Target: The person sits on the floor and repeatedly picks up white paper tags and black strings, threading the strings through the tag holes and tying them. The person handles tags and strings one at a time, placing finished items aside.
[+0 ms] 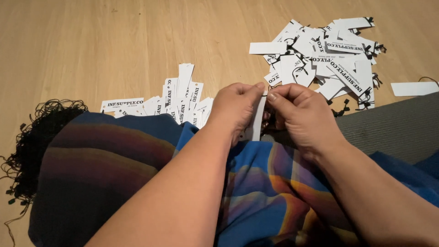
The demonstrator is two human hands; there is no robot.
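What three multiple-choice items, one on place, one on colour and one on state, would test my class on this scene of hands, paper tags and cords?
1. Where does the bundle of black cords lie?
A. far left
B. far right
C. between the hands

2. What colour are the tags in the right pile?
A. yellow
B. white with black print
C. red

3. How is the single tag held?
A. lying loose on the floor
B. by one hand only
C. pinched by both hands

Answers:
1 A, the cords sit at the left edge on the wooden floor.
2 B, the tags show white card and black print.
3 C, the left hand and right hand meet on it.
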